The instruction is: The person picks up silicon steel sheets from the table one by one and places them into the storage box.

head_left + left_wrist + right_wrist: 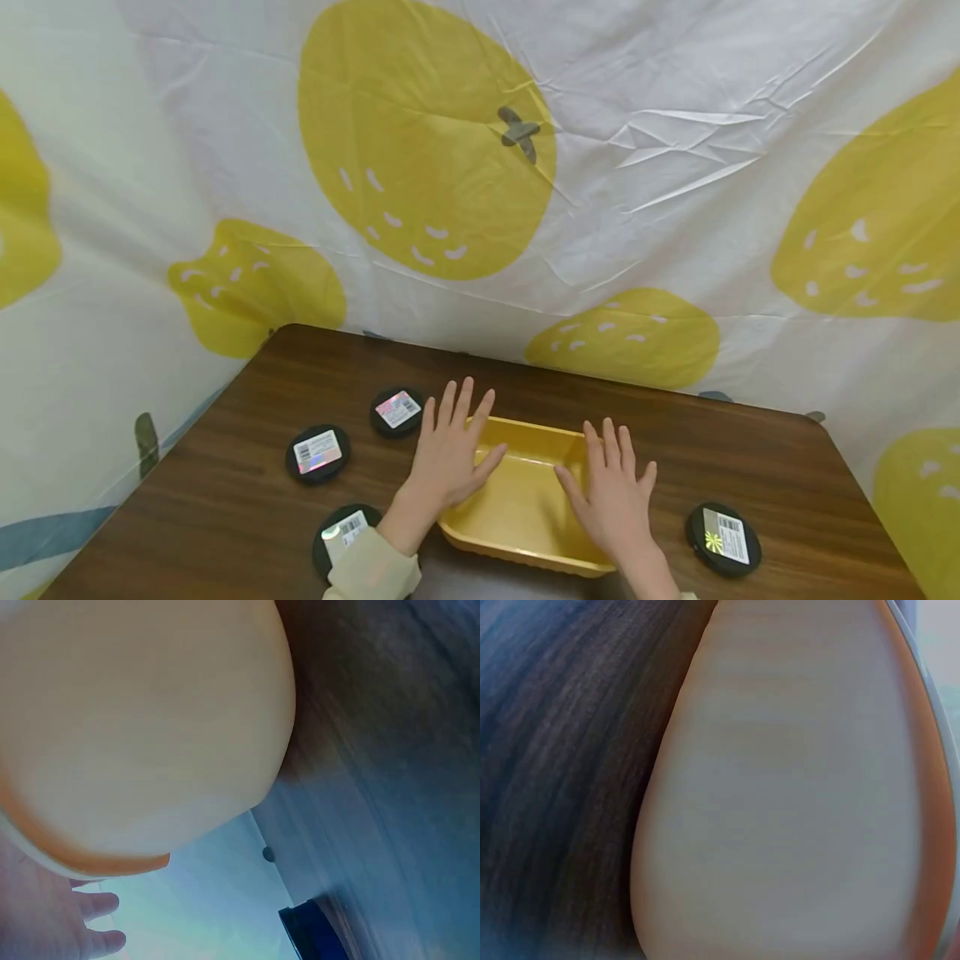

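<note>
A shallow yellow rectangular plastic tray (525, 508) sits on the table, its inside bare. Over its left end my left hand (448, 458) is spread, fingers straight and pointing to the far side, holding nothing. On the opposite end my right hand (617, 492) overlaps the rim, likewise with straight, parted fingers and nothing in its grasp. Both wrist views are filled by the pale outer wall of the tray (150, 727), close up; in the right wrist view the tray wall (780, 795) rises beside the dark wood. A few fingertips (101, 906) show beyond its rim in the left wrist view.
Left of the tray lie three flat black round discs with labels: a far one (397, 412), a middle one (317, 454) and a near one (330, 542) partly behind the sleeve. Another black disc (722, 539) lies right. A lemon-print cloth (645, 217) hangs behind the brown table (225, 492).
</note>
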The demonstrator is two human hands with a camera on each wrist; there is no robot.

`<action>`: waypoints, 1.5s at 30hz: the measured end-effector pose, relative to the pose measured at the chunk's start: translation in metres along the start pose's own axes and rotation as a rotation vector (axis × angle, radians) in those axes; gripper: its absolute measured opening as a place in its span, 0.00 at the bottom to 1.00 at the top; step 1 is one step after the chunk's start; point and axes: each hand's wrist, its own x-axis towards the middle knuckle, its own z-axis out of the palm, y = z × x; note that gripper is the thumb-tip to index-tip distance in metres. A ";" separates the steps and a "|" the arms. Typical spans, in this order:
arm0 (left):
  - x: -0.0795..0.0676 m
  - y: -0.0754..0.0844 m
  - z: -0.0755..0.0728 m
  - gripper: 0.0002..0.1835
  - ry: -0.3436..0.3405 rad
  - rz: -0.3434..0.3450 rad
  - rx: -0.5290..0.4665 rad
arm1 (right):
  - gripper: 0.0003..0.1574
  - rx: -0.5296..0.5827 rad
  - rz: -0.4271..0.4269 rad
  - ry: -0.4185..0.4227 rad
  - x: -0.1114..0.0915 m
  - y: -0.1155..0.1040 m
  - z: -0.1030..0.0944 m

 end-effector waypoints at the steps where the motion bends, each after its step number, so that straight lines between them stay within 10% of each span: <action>1: 0.000 0.000 0.000 0.37 -0.001 -0.002 0.001 | 0.44 0.001 0.002 -0.003 0.000 0.000 0.000; 45: -0.023 -0.035 -0.012 0.35 -0.058 -0.149 -0.130 | 0.46 0.026 0.116 -0.075 -0.040 0.035 -0.035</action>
